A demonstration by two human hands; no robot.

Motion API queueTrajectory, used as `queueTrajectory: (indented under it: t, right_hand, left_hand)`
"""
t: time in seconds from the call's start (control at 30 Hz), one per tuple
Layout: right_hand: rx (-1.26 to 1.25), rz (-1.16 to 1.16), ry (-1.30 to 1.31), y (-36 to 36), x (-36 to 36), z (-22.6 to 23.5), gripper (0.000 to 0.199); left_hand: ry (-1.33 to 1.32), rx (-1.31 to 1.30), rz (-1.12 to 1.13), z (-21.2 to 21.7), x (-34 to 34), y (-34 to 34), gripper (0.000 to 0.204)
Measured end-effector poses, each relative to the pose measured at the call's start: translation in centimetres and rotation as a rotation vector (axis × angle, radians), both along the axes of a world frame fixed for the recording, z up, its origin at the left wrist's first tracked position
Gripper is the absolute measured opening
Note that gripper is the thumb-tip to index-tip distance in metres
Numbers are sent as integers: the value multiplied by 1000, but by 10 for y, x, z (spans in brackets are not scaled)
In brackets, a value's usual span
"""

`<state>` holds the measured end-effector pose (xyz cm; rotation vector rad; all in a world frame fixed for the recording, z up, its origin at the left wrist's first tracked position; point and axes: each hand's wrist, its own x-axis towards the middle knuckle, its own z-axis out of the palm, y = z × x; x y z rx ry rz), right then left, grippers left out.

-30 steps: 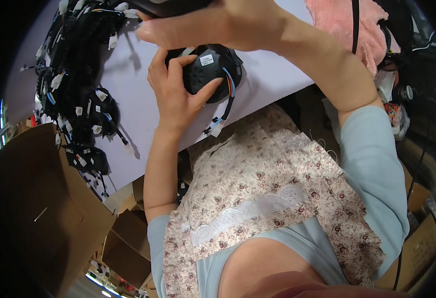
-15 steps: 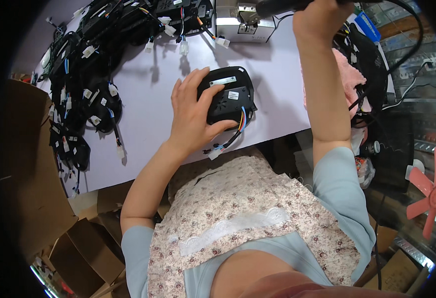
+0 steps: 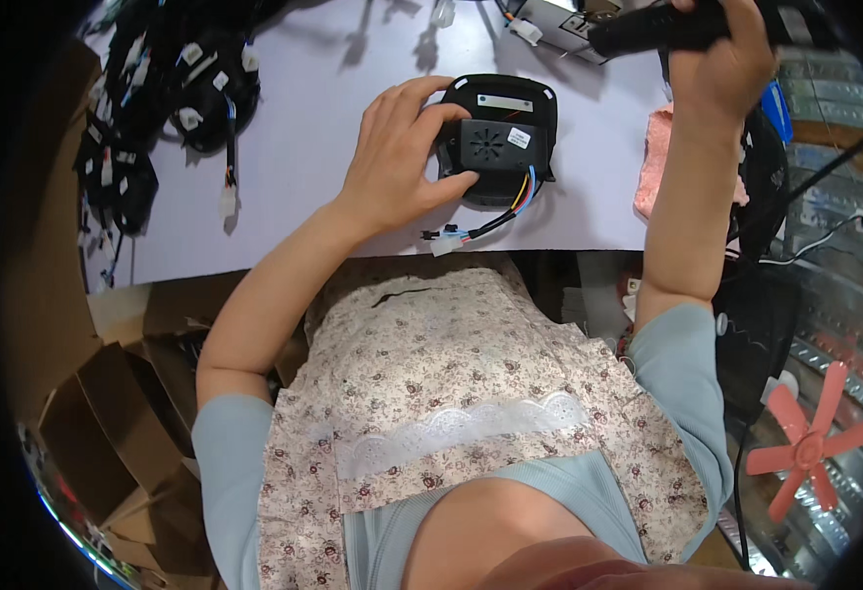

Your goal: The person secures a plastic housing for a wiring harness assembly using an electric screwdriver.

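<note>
A rounded black plastic housing (image 3: 485,185) lies on the table, with a round slotted speaker grille, a small white label and a silver strip on its back. My left hand (image 3: 397,147) grips its left side, fingers along the upper part and thumb at the lower edge. From its lower right, coloured wires (image 3: 522,197) curve down to a white connector (image 3: 447,245). At the upper right my right hand (image 3: 721,69) is closed around a dark, corded tool that looks like an electric screwdriver (image 3: 648,31). Its front end points left, beside a silver screw feeder box (image 3: 549,22).
Several black units with wires and white connectors (image 3: 217,93) are piled at the table's left. A pink cloth (image 3: 655,162) lies under my right forearm. A black cable (image 3: 825,177) crosses the right side, above a pink fan (image 3: 807,452). Cardboard boxes (image 3: 97,423) stand lower left.
The view has shifted, so the table's things sit higher and farther right. My right hand has drawn the screwdriver nearer and to the right of the feeder. My left hand keeps its grip.
</note>
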<state>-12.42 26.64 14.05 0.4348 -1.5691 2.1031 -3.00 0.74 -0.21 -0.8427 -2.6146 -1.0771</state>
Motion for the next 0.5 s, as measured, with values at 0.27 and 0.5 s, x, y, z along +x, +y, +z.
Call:
queueTrajectory:
  t: [0.27,0.5]
  right_hand:
    - [111,425,-71,-76,69,-10,21]
    - [182,417,-216,-83,71,-15,24]
  left_hand:
    - [-5,34,20,-9,5,-3,58]
    - [-29,33,-7,-5,3,1,59]
